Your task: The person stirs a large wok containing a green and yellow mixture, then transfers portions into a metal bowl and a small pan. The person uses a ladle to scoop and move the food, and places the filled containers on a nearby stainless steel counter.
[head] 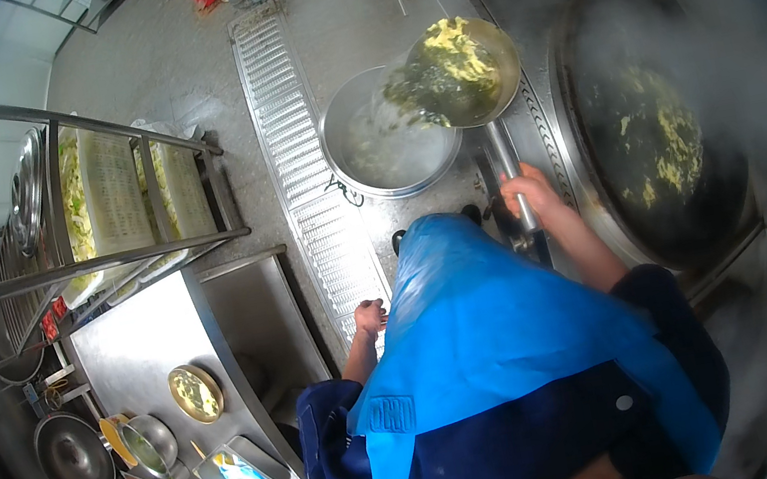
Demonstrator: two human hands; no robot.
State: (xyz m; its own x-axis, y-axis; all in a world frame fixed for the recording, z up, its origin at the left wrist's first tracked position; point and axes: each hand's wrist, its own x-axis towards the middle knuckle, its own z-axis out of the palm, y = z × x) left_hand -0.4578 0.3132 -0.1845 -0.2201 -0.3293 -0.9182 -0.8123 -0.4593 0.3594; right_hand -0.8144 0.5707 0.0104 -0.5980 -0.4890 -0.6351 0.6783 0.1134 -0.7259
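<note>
My right hand [532, 193] grips the handle of a large metal ladle [500, 60]. The ladle is tilted at the rim of a tall steel pot [402, 189], and dark green leafy soup with yellow egg-like shreds pours from it into the pot. Pale steam partly veils the pot's inside. To the right, a big built-in wok [586, 152] holds more of the same green and yellow soup [665, 147] under thick steam. My left hand [370, 316] hangs beside the blue apron [487, 313], its fingers loosely curled; whether it holds anything is unclear.
A floor drain grating [294, 125] runs left of the pot. Farther left stands a metal rack [150, 256] with crates of chopped vegetables [112, 186]. The steel table [133, 335] at lower left carries a bowl of similar food [196, 394], a steel bowl and a tray [282, 477].
</note>
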